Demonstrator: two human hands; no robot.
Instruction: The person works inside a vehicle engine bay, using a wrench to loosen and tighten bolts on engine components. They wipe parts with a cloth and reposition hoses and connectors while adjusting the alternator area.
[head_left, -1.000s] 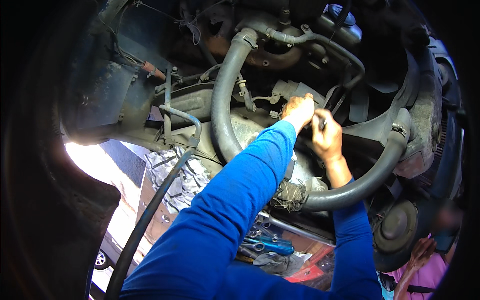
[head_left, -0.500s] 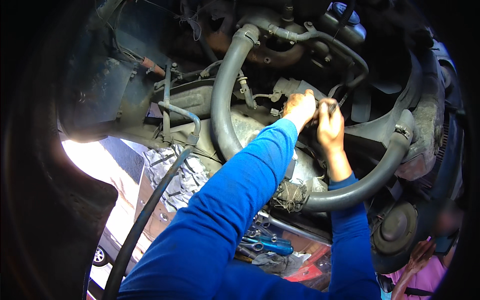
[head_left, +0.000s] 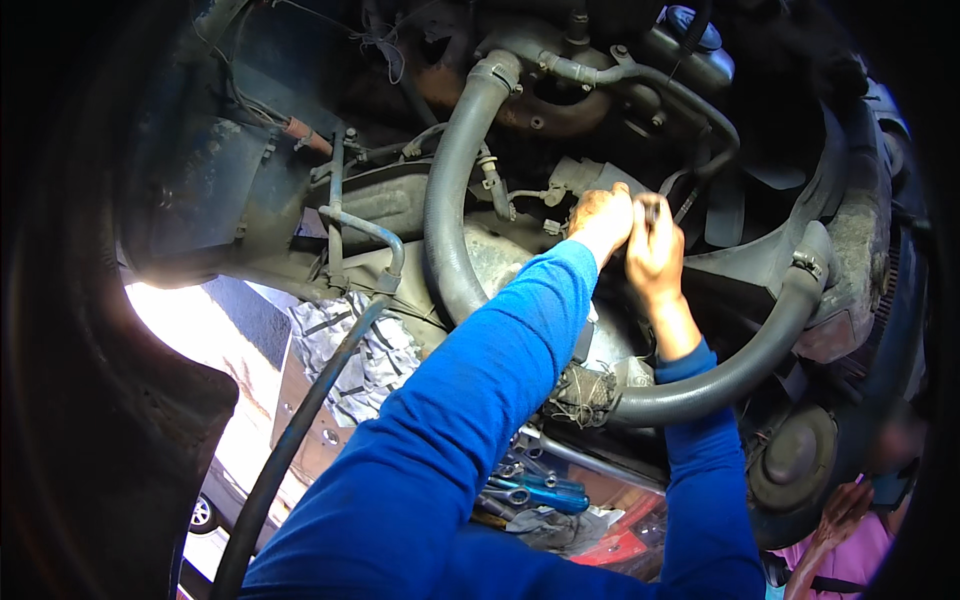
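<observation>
My left hand (head_left: 601, 215) is closed on something I cannot make out, over a grey cylindrical engine component (head_left: 574, 178); its back faces me and hides what is inside it. Close beside it on the right, my right hand (head_left: 655, 245) is closed around a small dark object (head_left: 653, 208), too small to name. Thick grey ribbed hoses curve on either side of my hands, one at the left (head_left: 457, 180) and one at the lower right (head_left: 740, 372). My right forearm passes behind the lower hose.
Left of my forearm hang a dark hose (head_left: 310, 430) and a crumpled patterned cloth (head_left: 340, 365). Wrenches (head_left: 515, 495) and a grey rag (head_left: 540, 530) lie below. A co-worker in pink (head_left: 850, 550) is at the lower right. Dark bodywork (head_left: 190, 400) edges the left.
My right hand has risen a little beside the left one, the dark object turning within its fingers, and has drifted slightly back left since half a second ago. My left hand is nearly unchanged.
</observation>
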